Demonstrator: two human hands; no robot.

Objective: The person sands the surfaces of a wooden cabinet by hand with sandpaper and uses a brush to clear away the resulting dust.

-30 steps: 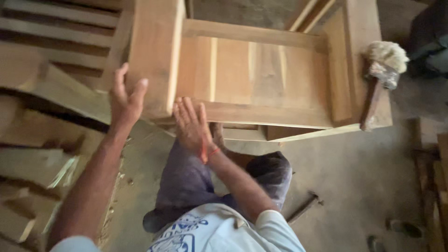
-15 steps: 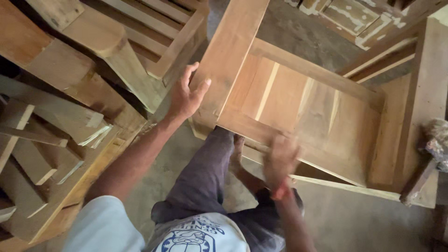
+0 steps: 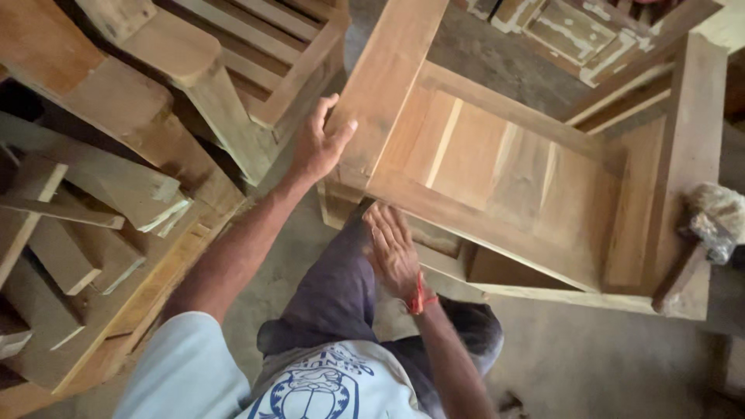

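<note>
The left hand (image 3: 320,147), a little above and left of the frame's centre, clasps the near edge of the broad flat arm (image 3: 386,85) of an unfinished wooden chair (image 3: 504,167), thumb on top and fingers curled over the outer side, so it has a partial hold rather than a full wrap. The right hand (image 3: 394,250), just below centre, lies open and flat, palm down with fingers spread, against the chair's front rail (image 3: 481,225); it grips nothing. The chair fills the upper centre and right of the frame, tilted, its seat panel facing the camera. To rub or feel that rail well, the flat palm should likely keep even pressure and travel along the grain, while the left hand steadies the arm so the chair does not rock. A hammer-like tool with a fuzzy wad (image 3: 710,221) rests on the far arm at the right edge and could slide off if the chair tips further. Stacked wooden parts (image 3: 101,194) crowd the left side, near the left elbow.
</note>
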